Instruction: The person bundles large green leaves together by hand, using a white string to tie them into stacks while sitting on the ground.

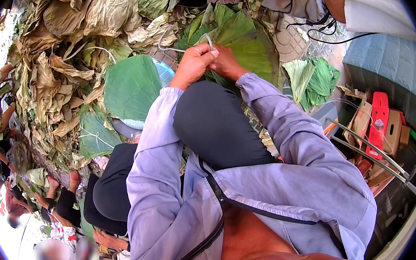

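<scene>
A pale string (173, 44) is being pinched between both hands, right above a stack of large green leaves (242, 40) that is lying just beyond the fingertips and fanning away toward the right. The string is running out leftward from the grip, looping up and back over the dry leaves, so its long axis is lying roughly across the person's front, with a short end poking up between the two hands. The left hand (193, 64) is closing its fingers on the string from above; the right hand (226, 64) is pressing in beside it, touching it, fingers curled together on the same strand and on the leaf edge under it. Both are equally near the bundle; the loose length is lying on the left hand's side. Behind the grip a raised knee in dark cloth (215, 124) is standing between the lilac sleeves. Left of the grip a heap of brown dried leaves (59, 68) is spreading; right of it, a smaller folded green bundle (312, 78) is resting, well apart.
</scene>
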{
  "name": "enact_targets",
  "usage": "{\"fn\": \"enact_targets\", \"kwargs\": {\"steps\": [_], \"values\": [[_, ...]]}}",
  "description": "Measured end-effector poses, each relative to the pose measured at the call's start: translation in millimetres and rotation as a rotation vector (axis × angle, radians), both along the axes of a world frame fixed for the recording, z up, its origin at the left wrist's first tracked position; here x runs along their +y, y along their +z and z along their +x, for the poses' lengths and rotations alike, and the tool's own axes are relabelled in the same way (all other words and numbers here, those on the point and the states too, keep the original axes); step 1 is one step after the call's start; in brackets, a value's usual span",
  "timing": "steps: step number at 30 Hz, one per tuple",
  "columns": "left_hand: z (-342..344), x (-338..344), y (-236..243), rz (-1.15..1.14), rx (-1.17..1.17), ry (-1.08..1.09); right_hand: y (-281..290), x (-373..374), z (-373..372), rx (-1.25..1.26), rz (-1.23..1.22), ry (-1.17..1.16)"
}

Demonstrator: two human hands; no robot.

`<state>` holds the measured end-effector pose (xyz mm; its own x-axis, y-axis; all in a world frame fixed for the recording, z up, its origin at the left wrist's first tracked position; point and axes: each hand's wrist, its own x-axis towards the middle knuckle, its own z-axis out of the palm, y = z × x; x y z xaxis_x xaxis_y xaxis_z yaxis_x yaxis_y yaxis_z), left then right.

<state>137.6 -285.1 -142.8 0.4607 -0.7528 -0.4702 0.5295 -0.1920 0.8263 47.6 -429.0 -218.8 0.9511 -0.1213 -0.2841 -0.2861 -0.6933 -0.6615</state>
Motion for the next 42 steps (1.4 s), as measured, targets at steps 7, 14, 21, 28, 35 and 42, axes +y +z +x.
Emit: {"fn": "enact_targets", "kwargs": {"steps": [7,14,21,28,35,42], "values": [[53.6,-15.1,138.4,-0.365,-0.108,0.107,-28.4,-7.0,-37.2,-0.047,-0.136,0.098],[79.2,35.5,203.5,-0.01,-0.484,-0.052,-8.6,-6.3,-28.3,-0.013,-0.1,0.121],[115.3,62.4,212.8,0.258,-1.151,-0.142,-7.3,-0.8,-36.0,-0.032,-0.117,0.128],[227.2,20.7,218.6,0.303,-1.199,-0.025,14.9,0.4,-56.2,-0.198,-0.041,0.012],[272.3,-4.8,219.7,0.158,-1.091,0.189,22.6,18.7,-85.8,-0.113,0.1,-0.027],[240.9,6.8,169.8,0.432,-1.365,0.067,6.7,11.9,-105.3,-0.069,0.117,-0.115]]}}
